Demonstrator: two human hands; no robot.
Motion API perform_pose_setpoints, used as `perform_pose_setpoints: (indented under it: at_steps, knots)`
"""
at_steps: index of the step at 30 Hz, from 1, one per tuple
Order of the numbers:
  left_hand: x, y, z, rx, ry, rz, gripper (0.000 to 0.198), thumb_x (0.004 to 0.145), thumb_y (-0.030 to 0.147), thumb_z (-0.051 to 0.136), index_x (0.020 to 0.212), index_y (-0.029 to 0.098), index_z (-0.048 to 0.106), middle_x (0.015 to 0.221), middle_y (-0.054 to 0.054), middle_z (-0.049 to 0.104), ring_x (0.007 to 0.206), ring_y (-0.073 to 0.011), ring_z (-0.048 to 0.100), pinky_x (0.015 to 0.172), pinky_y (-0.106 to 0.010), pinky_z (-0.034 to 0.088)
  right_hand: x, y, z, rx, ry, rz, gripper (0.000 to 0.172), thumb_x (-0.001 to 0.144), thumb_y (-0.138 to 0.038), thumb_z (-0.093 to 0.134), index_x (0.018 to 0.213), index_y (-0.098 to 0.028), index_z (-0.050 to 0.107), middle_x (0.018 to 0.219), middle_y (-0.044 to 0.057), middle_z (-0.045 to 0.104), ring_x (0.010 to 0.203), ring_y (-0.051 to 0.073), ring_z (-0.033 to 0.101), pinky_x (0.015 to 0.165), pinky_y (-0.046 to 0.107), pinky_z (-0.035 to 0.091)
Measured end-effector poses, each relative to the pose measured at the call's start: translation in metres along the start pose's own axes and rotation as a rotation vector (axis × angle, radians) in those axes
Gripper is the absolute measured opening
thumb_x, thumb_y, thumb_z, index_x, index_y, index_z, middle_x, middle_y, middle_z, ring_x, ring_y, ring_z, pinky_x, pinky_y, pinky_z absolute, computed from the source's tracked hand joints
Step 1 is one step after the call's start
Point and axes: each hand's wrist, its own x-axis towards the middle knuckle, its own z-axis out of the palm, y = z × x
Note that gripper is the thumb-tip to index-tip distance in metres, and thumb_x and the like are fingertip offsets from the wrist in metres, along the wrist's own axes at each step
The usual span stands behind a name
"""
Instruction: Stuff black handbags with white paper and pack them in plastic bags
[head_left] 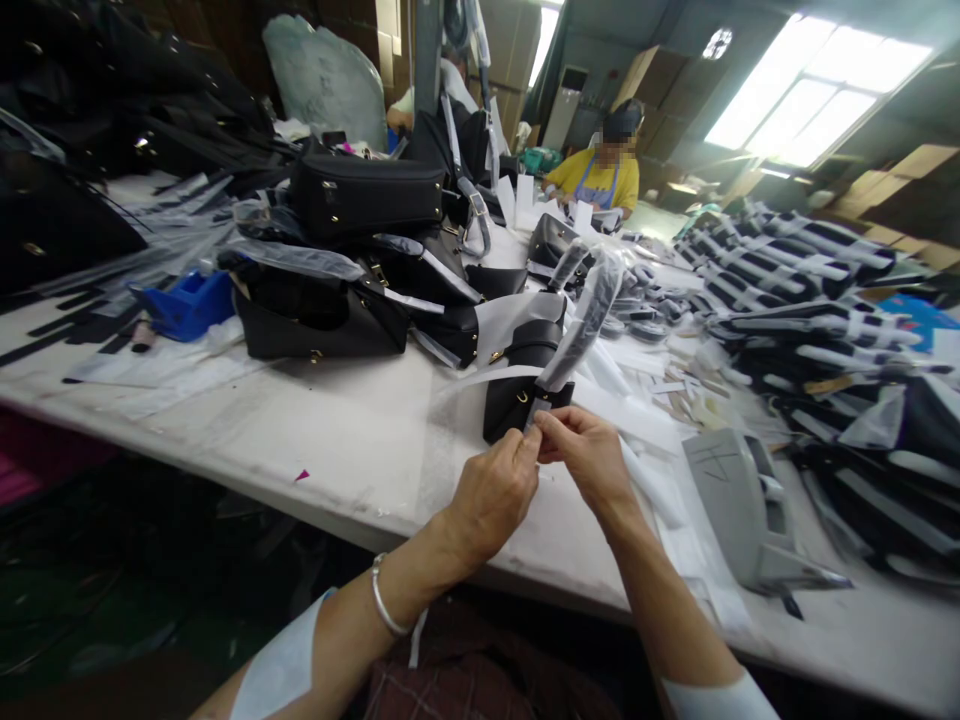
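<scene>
A black handbag with gold-coloured hardware sits near the table's front edge. Its upright handle is wrapped in clear plastic film. My left hand is closed in a pinch at the handle's lower tab, where a pale strip of film shows. From the other side my right hand pinches the same spot, its fingertips meeting those of my left. The fingers hide exactly what lies between them. White wrapping sheet drapes over the bag behind.
More black handbags stand to the left, beside a blue plastic holder. At right are a grey tape dispenser and stacked, wrapped bag parts. A person in yellow works across the table.
</scene>
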Motion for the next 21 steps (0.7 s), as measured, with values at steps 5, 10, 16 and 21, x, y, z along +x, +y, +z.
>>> perform_pose_setpoints:
  at_steps: [5,10,16,21]
  knots:
    - [0.017,-0.015,-0.014,-0.703,0.011,-0.392,0.033,0.097,0.047,0.047,0.093,0.017,0.061,0.089,-0.006,0.066,0.085,-0.0192,0.065,0.079,-0.033,0.053,0.004,-0.001,0.003,0.100,0.001,0.007,0.036,0.060,-0.049,0.082,0.061,-0.017,0.064,0.050,-0.003,0.057,0.045,0.009,0.049,0.044,0.021,0.039]
    - [0.035,-0.009,0.007,-1.461,-0.315,-0.690,0.059,0.079,0.073,0.056,0.087,0.015,0.056,0.065,-0.001,0.060,0.055,-0.0135,0.060,0.053,-0.026,0.051,0.006,0.006,0.012,0.173,0.021,-0.032,0.033,0.063,-0.045,0.079,0.057,-0.019,0.058,0.047,-0.006,0.049,0.044,0.008,0.039,0.043,0.023,0.030]
    - [0.037,0.006,0.014,-1.363,-0.085,-0.763,0.050,0.072,0.065,0.068,0.076,0.018,0.051,0.046,0.012,0.038,0.031,-0.0022,0.026,0.030,-0.013,0.020,0.001,0.006,-0.015,0.135,-0.044,-0.040,0.035,0.071,-0.052,0.069,0.069,-0.017,0.068,0.062,0.000,0.063,0.052,0.010,0.052,0.052,0.023,0.039]
    - [0.036,-0.003,0.005,-1.294,0.012,-0.781,0.044,0.071,0.057,0.072,0.073,0.018,0.052,0.042,0.013,0.034,0.030,-0.0019,0.025,0.029,-0.012,0.020,-0.020,0.023,-0.146,-0.148,0.455,-0.149,0.037,0.075,-0.053,0.065,0.086,-0.018,0.074,0.075,0.003,0.070,0.064,0.016,0.061,0.064,0.028,0.047]
